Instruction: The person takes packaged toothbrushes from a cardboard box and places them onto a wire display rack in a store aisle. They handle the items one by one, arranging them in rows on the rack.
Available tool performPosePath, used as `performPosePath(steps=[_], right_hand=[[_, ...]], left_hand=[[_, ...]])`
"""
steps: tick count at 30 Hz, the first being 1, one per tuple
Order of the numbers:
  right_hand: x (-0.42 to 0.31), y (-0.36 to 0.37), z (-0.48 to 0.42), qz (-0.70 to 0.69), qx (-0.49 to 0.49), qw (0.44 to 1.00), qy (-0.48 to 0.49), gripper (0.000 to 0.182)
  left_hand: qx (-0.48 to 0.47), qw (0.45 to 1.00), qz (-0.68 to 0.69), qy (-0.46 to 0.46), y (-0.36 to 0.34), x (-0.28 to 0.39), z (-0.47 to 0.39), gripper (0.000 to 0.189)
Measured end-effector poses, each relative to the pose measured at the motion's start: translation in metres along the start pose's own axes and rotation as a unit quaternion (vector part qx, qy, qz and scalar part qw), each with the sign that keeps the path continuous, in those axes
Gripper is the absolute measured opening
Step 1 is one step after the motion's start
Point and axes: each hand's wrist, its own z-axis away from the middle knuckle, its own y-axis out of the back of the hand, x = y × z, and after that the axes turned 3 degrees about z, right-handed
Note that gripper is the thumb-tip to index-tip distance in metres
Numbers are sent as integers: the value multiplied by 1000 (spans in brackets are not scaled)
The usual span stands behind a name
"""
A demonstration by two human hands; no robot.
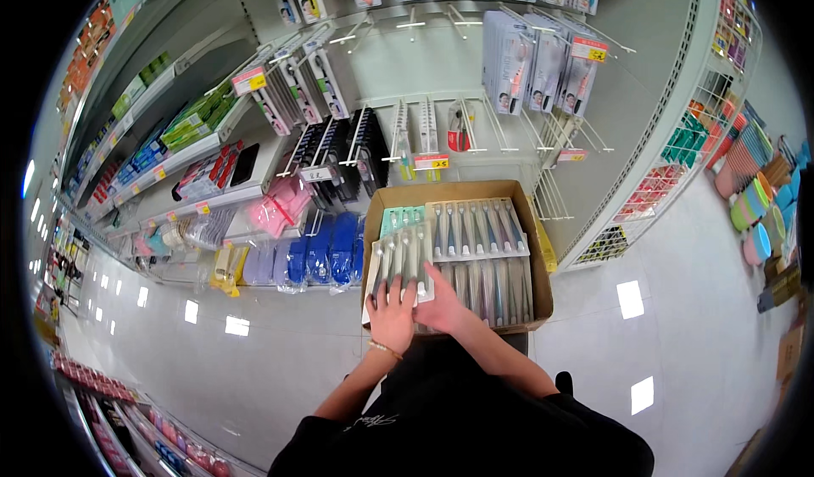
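An open cardboard box [542, 286] stands right in front of me, filled with clear-fronted packs of toothbrushes. At its left side, a pale toothbrush pack [399, 257] lies tilted over the others. My left hand [392, 315] is on the lower end of this pack, with its fingers spread over the front. My right hand [443, 302] grips the same pack by its right edge, thumb pointing up; its other fingers are mostly hidden. Two rows of toothbrush packs [478, 229] fill the box's right side. Mint-green packs [402, 216] show at the back left.
Metal display hooks [499, 124] project above the box, some bearing carded toothbrushes [512, 63] and black packs [365, 152]. Shelves of boxed goods [197, 121] run along the left. Blue bagged items [321, 248] sit low beside the box. A wire rack [655, 191] stands at right.
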Motion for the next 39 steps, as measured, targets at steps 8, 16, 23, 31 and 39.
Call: performPosePath(steps=[8,16,23,31,39], right_hand=[[7,-14,36,133,65,984,100,35],[-3,5,53,169,150,954,195,38],[-3,0,57,177,146,949,217,40],[-6,18,48,184,196,935,230,37],[-13,21,60,393,119,871,269,47]], left_hand=[[24,994,101,-24,43,40,-3,65],[24,970,225,-89,40,42,-11,62],[52,933,355,-38,23,27,-8,47],[127,919,364,77,11,11,-23,75],[-228,422,848,225,-23,-12,-14,48]])
